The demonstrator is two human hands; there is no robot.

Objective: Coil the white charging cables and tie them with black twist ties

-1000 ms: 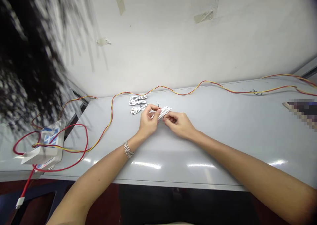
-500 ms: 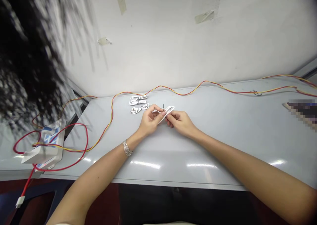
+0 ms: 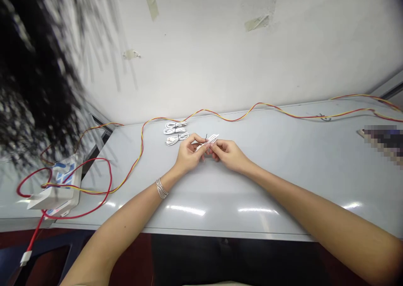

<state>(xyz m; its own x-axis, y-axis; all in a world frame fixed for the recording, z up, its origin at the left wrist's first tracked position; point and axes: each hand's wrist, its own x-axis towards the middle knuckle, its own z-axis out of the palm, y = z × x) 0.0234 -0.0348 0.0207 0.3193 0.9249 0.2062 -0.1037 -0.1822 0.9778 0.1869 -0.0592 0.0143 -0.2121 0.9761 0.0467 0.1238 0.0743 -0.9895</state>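
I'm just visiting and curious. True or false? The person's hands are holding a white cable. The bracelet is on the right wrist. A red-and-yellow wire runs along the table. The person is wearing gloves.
1. True: the left hand and right hand both hold a bundled white cable.
2. False: the bracelet is on the left wrist.
3. True: the red-and-yellow wire runs along the table behind the hands.
4. False: both hands are bare.

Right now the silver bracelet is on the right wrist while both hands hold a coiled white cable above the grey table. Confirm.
Wrong: the silver bracelet is on the left wrist, as the head view shows. The left hand and right hand do hold the coiled white cable above the grey table.
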